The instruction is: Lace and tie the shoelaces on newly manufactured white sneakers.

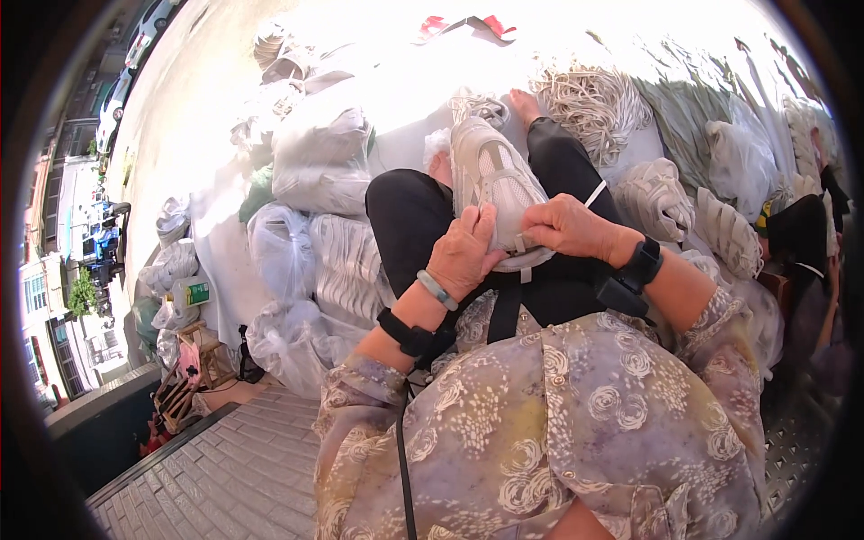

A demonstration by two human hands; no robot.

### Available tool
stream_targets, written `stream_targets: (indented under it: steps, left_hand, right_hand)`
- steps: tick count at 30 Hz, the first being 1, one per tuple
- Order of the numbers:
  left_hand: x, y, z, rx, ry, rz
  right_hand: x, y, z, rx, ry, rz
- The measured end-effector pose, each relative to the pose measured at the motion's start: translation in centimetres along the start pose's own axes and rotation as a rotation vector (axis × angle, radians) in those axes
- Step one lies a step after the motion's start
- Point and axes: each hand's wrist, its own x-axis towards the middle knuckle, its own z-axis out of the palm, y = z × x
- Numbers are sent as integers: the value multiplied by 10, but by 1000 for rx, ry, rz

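While resting on lap, sneaker (497, 189) pinched between left hand (463, 255), right hand (567, 227)

A pale shoe (495, 193) lies on the lap. The left hand (463, 256) grips its side; the right hand (562, 225) pinches, it seems, a lace (594, 194). Bags (319, 162) lie beside.

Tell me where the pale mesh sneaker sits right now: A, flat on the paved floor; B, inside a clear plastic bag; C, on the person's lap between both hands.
C: the pale mesh sneaker rests on the black-trousered lap, with the left hand and right hand gripping its near end.
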Motion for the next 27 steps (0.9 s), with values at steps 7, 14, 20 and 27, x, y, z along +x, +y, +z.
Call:
stream_targets:
  steps: [7,14,20,27]
  left_hand:
    - [11,-10,-2,-1,-19,66]
    - [15,-13,-4,-7,-38,84]
    - [11,-14,-1,-4,10,94]
    - [32,-33,-3,35,19,173]
  right_hand:
    - [6,-1,-1,-44,50,46]
    - [10,0,-2,180,-25,199]
    - [8,-4,4,8,75,77]
    - [18,0,8,-79,170,78]
